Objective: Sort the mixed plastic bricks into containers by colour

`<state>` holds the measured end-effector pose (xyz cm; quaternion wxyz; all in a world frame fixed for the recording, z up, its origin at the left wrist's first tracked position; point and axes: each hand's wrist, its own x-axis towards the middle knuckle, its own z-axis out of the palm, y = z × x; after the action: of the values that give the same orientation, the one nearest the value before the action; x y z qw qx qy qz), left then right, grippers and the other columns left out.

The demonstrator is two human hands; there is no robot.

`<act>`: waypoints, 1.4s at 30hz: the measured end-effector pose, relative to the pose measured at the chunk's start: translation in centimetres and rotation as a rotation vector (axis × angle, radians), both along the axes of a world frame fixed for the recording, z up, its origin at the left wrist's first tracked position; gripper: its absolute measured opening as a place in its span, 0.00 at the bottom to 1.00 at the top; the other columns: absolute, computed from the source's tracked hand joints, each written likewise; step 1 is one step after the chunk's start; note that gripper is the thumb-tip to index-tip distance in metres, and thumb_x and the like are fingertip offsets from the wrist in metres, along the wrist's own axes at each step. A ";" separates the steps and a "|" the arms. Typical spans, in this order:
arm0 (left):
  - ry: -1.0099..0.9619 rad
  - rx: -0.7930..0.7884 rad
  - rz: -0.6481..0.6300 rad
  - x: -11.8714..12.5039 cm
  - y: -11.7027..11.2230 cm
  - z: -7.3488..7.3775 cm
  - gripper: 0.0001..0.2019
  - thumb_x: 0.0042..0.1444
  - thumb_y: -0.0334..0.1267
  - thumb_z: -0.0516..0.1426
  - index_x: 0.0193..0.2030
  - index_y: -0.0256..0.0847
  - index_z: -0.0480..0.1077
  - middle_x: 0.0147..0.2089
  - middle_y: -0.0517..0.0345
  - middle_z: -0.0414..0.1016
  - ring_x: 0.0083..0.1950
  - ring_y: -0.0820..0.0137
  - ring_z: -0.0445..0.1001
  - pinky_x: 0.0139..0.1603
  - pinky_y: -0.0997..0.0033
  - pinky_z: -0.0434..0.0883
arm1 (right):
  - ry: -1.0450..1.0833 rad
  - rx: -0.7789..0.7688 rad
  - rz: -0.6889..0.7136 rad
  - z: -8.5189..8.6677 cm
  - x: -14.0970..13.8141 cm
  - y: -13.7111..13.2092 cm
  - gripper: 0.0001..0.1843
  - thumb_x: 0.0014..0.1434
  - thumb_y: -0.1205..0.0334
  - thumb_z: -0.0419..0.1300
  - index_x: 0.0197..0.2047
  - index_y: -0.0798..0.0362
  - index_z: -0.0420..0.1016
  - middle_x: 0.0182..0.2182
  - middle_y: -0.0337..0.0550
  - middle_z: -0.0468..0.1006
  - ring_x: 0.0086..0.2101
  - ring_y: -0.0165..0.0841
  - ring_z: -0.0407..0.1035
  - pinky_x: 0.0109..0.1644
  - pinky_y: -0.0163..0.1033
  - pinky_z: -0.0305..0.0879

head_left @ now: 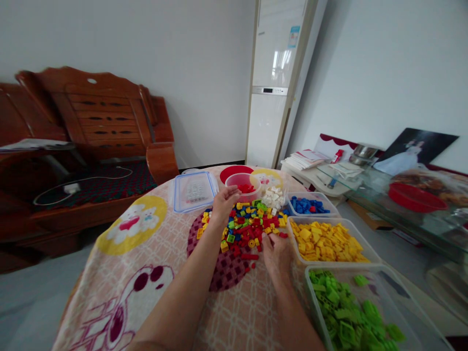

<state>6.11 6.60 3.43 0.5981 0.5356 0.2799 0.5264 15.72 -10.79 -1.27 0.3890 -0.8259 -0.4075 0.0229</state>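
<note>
A heap of mixed toy building bricks [243,226] in red, yellow, blue and green lies on the patterned tablecloth. My left hand [224,204] is over the heap's left side, fingers stretched toward a round clear tub [252,196] with red bricks [246,188] in it. I see nothing held in that hand. At the heap's near right edge, my right hand [277,251] has its fingers curled down among the bricks; whatever is in them is hidden. A small pile of white bricks [273,199] sits behind the heap.
Along the right stand a tub of blue bricks [309,204], a tub of yellow bricks [325,242] and a larger tub of green bricks [345,312]. A blue-rimmed lid [193,191] lies at the back left. Behind the round tub is a red basin [234,171].
</note>
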 end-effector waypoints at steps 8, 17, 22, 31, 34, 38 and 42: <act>0.809 0.429 -0.538 0.0 -2.0 1.4 0.10 0.46 0.35 0.60 0.35 0.36 0.79 0.27 0.58 0.78 0.28 0.73 0.73 0.32 0.76 0.67 | 0.009 0.011 0.001 -0.1 0.0 0.1 0.23 0.61 0.50 0.49 0.21 0.52 0.70 0.18 0.39 0.70 0.22 0.29 0.55 0.29 0.37 0.43; 1.221 0.873 -0.521 1.6 -3.7 0.3 0.13 0.43 0.31 0.60 0.38 0.42 0.80 0.37 0.55 0.81 0.39 0.66 0.75 0.38 0.74 0.66 | 0.006 0.013 -0.008 0.1 -0.1 0.1 0.22 0.60 0.51 0.50 0.21 0.52 0.73 0.18 0.40 0.70 0.21 0.30 0.56 0.28 0.37 0.42; 1.284 0.897 -0.457 1.7 -4.3 0.4 0.12 0.44 0.33 0.60 0.38 0.41 0.78 0.38 0.53 0.79 0.40 0.65 0.75 0.38 0.72 0.67 | 0.006 0.015 -0.007 0.3 -0.2 0.0 0.20 0.60 0.53 0.51 0.22 0.53 0.74 0.19 0.41 0.72 0.22 0.30 0.58 0.28 0.37 0.42; 0.982 0.583 -0.512 0.4 -2.7 1.2 0.08 0.43 0.31 0.60 0.33 0.36 0.75 0.29 0.59 0.78 0.31 0.72 0.74 0.32 0.76 0.67 | -0.025 0.000 0.003 0.0 0.1 0.0 0.21 0.61 0.53 0.50 0.20 0.52 0.70 0.17 0.39 0.68 0.22 0.29 0.56 0.29 0.37 0.42; 0.831 0.474 -0.424 -0.6 -1.7 1.8 0.09 0.43 0.32 0.60 0.34 0.36 0.75 0.28 0.59 0.78 0.31 0.72 0.75 0.33 0.76 0.69 | -0.024 0.018 0.007 -0.1 0.1 0.0 0.22 0.61 0.52 0.50 0.19 0.52 0.68 0.17 0.38 0.67 0.21 0.29 0.55 0.28 0.37 0.42; 0.694 0.443 -0.265 -1.1 -1.1 2.1 0.10 0.46 0.36 0.59 0.35 0.36 0.76 0.32 0.56 0.79 0.32 0.72 0.75 0.33 0.76 0.70 | 0.022 0.025 0.001 -0.2 0.2 0.0 0.22 0.61 0.52 0.50 0.19 0.52 0.68 0.17 0.38 0.67 0.21 0.29 0.56 0.28 0.37 0.43; 0.520 0.336 -0.089 -0.7 -0.8 1.7 0.13 0.48 0.39 0.59 0.39 0.36 0.77 0.30 0.56 0.79 0.29 0.72 0.74 0.31 0.75 0.71 | 0.050 0.021 0.003 -0.1 0.2 0.1 0.22 0.61 0.51 0.50 0.19 0.52 0.67 0.17 0.38 0.67 0.21 0.28 0.55 0.28 0.37 0.42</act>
<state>5.38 5.82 5.15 0.4318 0.7553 0.3091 0.3840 15.89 -10.74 -1.39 0.4074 -0.8204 -0.3991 0.0397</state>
